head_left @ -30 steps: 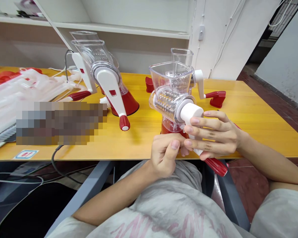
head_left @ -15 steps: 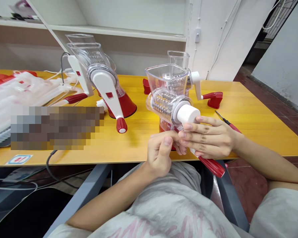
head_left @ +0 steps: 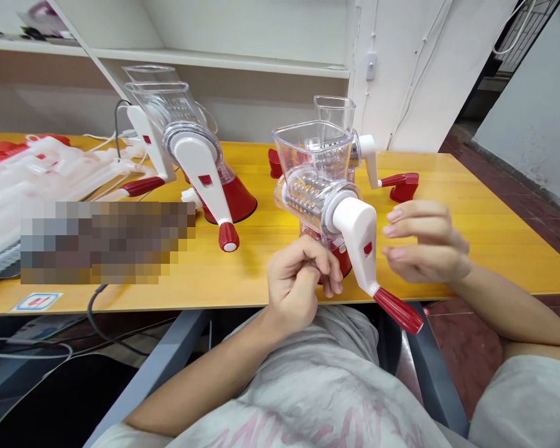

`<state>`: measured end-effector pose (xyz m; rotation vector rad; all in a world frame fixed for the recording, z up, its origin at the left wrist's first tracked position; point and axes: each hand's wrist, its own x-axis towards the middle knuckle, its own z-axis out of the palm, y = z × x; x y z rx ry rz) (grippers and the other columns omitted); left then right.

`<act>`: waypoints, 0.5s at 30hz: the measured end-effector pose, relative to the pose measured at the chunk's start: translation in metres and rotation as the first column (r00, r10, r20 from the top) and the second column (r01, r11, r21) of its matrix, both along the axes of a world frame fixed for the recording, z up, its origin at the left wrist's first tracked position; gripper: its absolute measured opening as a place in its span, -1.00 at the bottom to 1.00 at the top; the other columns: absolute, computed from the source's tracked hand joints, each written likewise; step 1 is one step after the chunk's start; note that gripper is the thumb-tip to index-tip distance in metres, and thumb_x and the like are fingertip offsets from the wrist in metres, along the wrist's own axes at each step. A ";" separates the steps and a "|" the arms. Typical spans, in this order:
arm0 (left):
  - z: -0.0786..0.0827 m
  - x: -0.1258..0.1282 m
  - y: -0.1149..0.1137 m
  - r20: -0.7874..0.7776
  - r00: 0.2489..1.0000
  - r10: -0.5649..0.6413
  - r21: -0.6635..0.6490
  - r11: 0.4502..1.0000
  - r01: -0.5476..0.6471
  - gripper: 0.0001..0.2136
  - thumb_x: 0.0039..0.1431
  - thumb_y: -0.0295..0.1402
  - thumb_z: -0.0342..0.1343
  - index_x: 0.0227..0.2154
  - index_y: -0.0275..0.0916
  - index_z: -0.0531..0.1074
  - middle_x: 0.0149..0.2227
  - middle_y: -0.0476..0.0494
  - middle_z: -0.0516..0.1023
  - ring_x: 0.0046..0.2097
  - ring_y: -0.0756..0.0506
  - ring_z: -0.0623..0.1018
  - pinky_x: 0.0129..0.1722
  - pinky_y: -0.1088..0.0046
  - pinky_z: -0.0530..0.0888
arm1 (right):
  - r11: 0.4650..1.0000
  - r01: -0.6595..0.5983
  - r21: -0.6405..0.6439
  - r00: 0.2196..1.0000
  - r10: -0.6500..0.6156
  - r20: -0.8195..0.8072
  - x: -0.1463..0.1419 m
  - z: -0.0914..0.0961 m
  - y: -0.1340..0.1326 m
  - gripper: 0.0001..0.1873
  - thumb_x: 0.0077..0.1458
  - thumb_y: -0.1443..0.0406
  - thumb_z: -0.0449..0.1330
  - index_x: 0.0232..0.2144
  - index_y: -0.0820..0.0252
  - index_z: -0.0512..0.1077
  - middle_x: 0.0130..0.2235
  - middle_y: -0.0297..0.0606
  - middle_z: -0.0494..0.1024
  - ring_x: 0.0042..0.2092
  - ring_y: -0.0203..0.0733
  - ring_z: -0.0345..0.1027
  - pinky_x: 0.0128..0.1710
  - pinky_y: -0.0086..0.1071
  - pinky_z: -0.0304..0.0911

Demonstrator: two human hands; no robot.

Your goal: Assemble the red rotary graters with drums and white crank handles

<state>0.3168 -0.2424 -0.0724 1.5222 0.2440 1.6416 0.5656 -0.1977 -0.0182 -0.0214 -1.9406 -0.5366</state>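
A rotary drum grater [head_left: 315, 193] with a clear hopper and a metal drum stands at the table's front edge. Its white crank [head_left: 361, 239] slants down to a red handle [head_left: 399, 310] past the edge. My left hand [head_left: 298, 280] is curled beside the grater's red base, partly covering it; its fingers are bent inward and nothing shows in them. Right of the crank, my right hand [head_left: 427, 242] hovers with bent fingers apart, holding nothing and not touching the crank.
More drum graters stand on the yellow table, one [head_left: 196, 149] at left and one [head_left: 336, 115] behind mine. A red part [head_left: 404, 188] lies at right. White plastic parts [head_left: 42, 168] are piled far left, near a pixelated patch. A cable [head_left: 93, 305] hangs off the front edge.
My right hand has come off the crank and moved right, uncovering the white arm. My left hand has shifted slightly left. The grater stays in place.
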 end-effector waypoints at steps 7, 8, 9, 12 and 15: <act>0.028 -0.015 0.026 0.135 0.958 0.255 0.440 0.850 -0.288 -0.47 0.51 -0.55 0.25 -0.64 -0.20 0.29 -0.69 0.03 0.32 -0.60 0.00 0.44 -0.52 0.48 0.43 | 0.966 -0.028 -0.256 0.988 -0.012 -0.151 0.007 -0.012 0.026 -0.74 0.42 0.50 0.35 -0.20 0.04 0.44 -0.22 -0.29 0.60 -0.25 -0.15 0.60 -0.31 -0.23 0.62; 0.033 -0.019 0.034 0.195 0.940 0.280 0.465 0.818 -0.339 -0.47 0.49 -0.54 0.27 -0.65 -0.20 0.30 -0.70 0.04 0.29 -0.62 0.01 0.40 -0.55 0.47 0.37 | 0.953 -0.025 -0.301 0.990 -0.018 -0.142 0.007 -0.015 0.028 -0.77 0.45 0.49 0.32 -0.17 0.04 0.46 -0.20 -0.27 0.60 -0.22 -0.13 0.60 -0.28 -0.22 0.62; 0.039 -0.023 0.043 0.263 0.916 0.302 0.472 0.788 -0.395 -0.48 0.46 -0.54 0.29 -0.65 -0.21 0.30 -0.70 0.05 0.26 -0.63 0.02 0.36 -0.57 0.48 0.32 | 0.934 -0.027 -0.356 0.990 -0.025 -0.140 0.007 -0.018 0.029 -0.80 0.49 0.47 0.31 -0.14 0.04 0.49 -0.20 -0.25 0.61 -0.21 -0.12 0.60 -0.26 -0.21 0.61; 0.052 -0.036 0.074 0.449 0.812 0.373 0.362 0.755 -0.547 -0.61 0.34 -0.47 0.37 -0.59 -0.19 0.40 -0.64 0.05 0.32 -0.58 0.01 0.40 -0.51 0.47 0.37 | 0.837 -0.045 -0.545 0.986 -0.051 -0.160 0.006 -0.025 0.028 -0.91 0.65 0.31 0.26 0.03 0.00 0.57 -0.24 -0.28 0.62 -0.25 -0.14 0.59 -0.24 -0.21 0.58; 0.058 -0.047 0.105 0.369 0.836 0.407 0.114 0.872 -0.475 -0.84 0.38 -0.19 0.48 -0.25 -0.10 0.68 -0.29 -0.06 0.70 -0.25 -0.09 0.68 -0.27 0.42 0.57 | 0.715 -0.103 -0.691 0.978 -0.055 -0.202 0.004 -0.026 0.024 -0.84 0.73 0.16 0.22 0.17 -0.05 0.58 -0.30 -0.35 0.60 -0.32 -0.18 0.57 -0.26 -0.25 0.57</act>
